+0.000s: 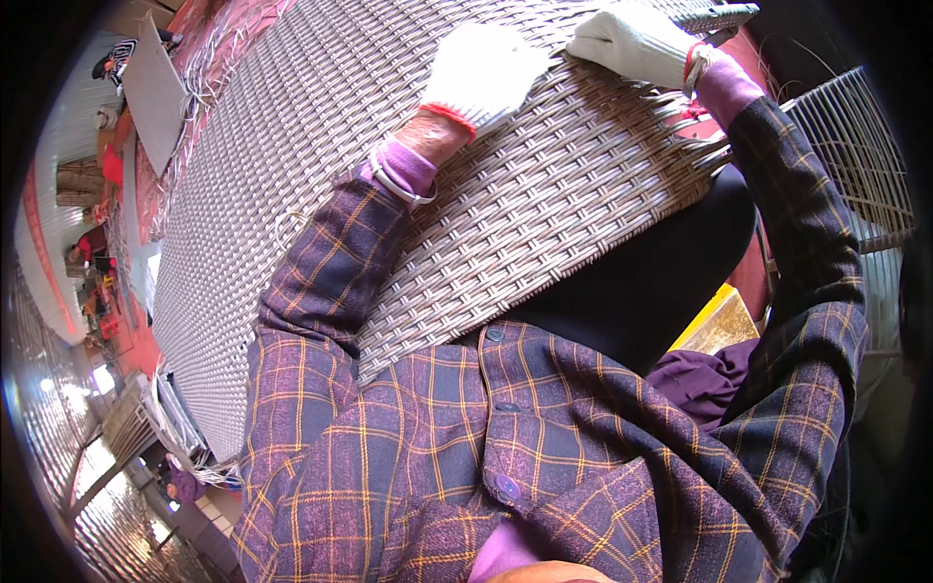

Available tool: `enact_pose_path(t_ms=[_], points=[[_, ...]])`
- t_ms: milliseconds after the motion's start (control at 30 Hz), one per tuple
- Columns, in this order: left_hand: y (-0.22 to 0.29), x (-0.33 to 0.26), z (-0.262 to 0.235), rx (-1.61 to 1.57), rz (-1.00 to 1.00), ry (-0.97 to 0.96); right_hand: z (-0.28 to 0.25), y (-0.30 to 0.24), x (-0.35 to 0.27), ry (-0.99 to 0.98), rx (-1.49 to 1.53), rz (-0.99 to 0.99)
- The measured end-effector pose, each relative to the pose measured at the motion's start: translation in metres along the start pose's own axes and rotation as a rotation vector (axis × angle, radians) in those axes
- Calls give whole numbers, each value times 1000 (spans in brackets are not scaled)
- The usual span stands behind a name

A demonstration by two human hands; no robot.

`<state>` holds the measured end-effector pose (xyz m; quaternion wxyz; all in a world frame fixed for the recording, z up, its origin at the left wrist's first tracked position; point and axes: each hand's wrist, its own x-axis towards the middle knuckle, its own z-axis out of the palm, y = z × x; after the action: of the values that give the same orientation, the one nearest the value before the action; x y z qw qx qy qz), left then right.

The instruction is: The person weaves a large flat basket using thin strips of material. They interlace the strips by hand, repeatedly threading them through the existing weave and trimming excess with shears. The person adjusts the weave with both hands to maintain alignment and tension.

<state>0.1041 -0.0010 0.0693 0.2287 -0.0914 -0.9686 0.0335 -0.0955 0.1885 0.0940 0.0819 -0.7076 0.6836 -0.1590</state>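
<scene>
A large grey-brown woven wicker panel [525, 223] lies tilted across my lap and stretches away to the upper left. My left hand [486, 76], in a white knit glove with a red cuff, rests on the weave with its fingers drawn together; glare hides what they grip. Just to its right, my right hand [634, 44], gloved the same way, pinches at a wicker strand [559, 53] between the two hands. Below the right hand, loose strand ends [695, 136] stick out from the panel's right edge.
At the right stands a wire-like slatted frame [855, 146]. A yellow-edged block [719, 321] and purple cloth [705, 379] sit beside my leg. Loose strands [209, 73] hang past the panel's far left edge, near a flat board [155, 97]. Other people [92, 243] are in the left background.
</scene>
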Motion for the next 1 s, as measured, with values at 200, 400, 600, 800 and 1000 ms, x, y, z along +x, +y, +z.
enact_pose_path(t_ms=[200,400,600,800,1000], points=[[28,24,12,-91,-205,-126,-7,-12,4,128,-113,-159],[23,-25,-65,-271,-39,208,-22,11,-34,3,128,508],[50,-138,-157,-331,-327,102,-12,58,-75,115,63,702],[41,-240,-204,-58,-503,35,0,56,-58,205,369,520],[13,-304,-217,-25,-760,-47,9,11,-15,47,243,754]])
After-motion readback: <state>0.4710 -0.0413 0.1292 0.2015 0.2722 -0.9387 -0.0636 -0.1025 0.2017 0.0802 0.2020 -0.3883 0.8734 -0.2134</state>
